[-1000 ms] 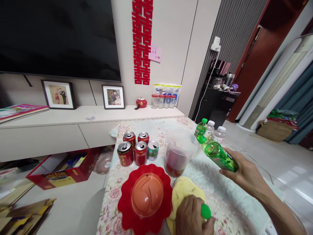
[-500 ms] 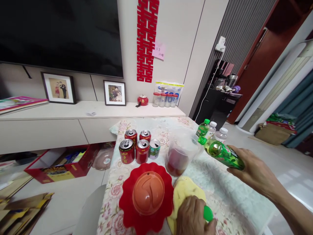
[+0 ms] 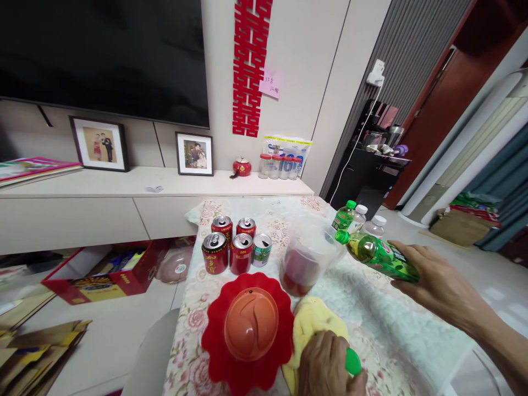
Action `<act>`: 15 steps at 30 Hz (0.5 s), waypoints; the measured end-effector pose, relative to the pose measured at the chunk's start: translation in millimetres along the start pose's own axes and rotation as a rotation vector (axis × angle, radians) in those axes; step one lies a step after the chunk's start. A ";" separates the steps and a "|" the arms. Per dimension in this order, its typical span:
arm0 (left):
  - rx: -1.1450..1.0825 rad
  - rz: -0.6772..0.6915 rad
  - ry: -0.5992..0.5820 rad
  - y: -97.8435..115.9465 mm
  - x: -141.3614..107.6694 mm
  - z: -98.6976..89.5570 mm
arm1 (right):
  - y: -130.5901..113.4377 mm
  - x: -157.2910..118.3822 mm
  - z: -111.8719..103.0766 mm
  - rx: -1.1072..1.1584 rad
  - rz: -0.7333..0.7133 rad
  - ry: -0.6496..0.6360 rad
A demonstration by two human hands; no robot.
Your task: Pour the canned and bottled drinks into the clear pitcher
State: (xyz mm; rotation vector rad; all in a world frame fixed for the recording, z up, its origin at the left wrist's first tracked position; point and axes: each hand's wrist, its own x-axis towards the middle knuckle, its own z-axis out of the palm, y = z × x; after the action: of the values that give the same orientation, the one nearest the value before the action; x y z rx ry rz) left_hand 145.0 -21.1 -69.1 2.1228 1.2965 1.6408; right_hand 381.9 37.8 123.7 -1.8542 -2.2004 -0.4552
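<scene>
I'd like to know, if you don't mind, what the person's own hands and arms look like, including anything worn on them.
Both hands are ungloved. The right hand shows no ring, and the right forearm has no visible sleeve, watch or bracelet. On the left hand no ring can be made out; its wrist is out of view.

Tabletop with floral cloth. The right hand [image 3: 437,286] grips a green bottle [image 3: 381,256], tilted well over, its neck directed toward a translucent pitcher [image 3: 303,258] partly filled with dark reddish liquid. The left hand [image 3: 328,366], resting on a yellow cloth [image 3: 315,319], holds a green cap [image 3: 353,362]. Five drink cans [image 3: 241,254] stand grouped near the left edge, toward the far left corner; nearer, along the same edge, lies a scalloped red dish [image 3: 214,341] bearing an orange dome [image 3: 251,324]. Three upright bottles [image 3: 343,218] stand near the right edge.
</scene>
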 end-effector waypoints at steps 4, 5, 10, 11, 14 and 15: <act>-0.002 -0.005 0.002 0.3 -1.6 0.4 | 2.0 1.4 -2.2 -0.033 -0.032 0.016; -0.004 -0.007 0.004 0.1 -1.9 0.7 | 2.6 1.7 -2.4 -0.043 -0.040 0.023; -0.005 -0.013 -0.003 -1.3 -2.7 2.5 | 4.5 3.7 -4.7 -0.088 -0.083 0.047; -0.004 -0.017 -0.010 -1.4 -2.8 2.4 | 4.4 4.4 -5.6 -0.095 -0.091 0.048; 0.002 -0.015 -0.036 -1.5 -3.3 1.8 | 2.5 6.4 -8.7 -0.124 -0.112 0.044; 0.005 -0.013 -0.044 -1.5 -3.6 1.6 | 1.4 7.0 -9.8 -0.143 -0.109 0.051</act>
State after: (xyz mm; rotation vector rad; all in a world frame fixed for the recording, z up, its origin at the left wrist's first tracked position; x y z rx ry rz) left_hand 145.4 -22.1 -73.1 2.1363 1.3007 1.5774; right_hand 381.9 40.7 135.5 -1.7742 -2.2974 -0.6898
